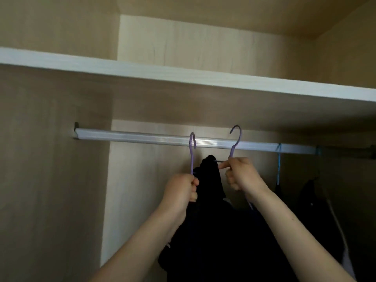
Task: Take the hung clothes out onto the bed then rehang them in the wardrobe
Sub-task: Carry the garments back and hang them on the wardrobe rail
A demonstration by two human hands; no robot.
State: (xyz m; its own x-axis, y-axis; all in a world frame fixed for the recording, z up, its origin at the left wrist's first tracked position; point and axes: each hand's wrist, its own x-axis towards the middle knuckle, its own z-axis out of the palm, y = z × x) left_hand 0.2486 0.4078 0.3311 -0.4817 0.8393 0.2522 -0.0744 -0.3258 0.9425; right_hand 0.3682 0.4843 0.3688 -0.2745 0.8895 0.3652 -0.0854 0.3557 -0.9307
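1. My left hand (180, 188) was fisted round the neck of a purple hanger (192, 151); its hook sat over the rail (142, 137).
2. My right hand (242, 174) pinched the second hanger (235, 141); its hook stood above the rail, tilted and not seated.
3. Dark clothes (211, 231) hung below and between both hands.
4. Rail: long axis left-right, just above the fingers.
5. Far right: hung garments (313, 202).

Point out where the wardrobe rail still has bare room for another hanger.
The rail is bare from its left bracket to the purple hook held by the left hand. A short gap lies between the right hand's hook and the blue hanger. Further right it is crowded with dark clothes.
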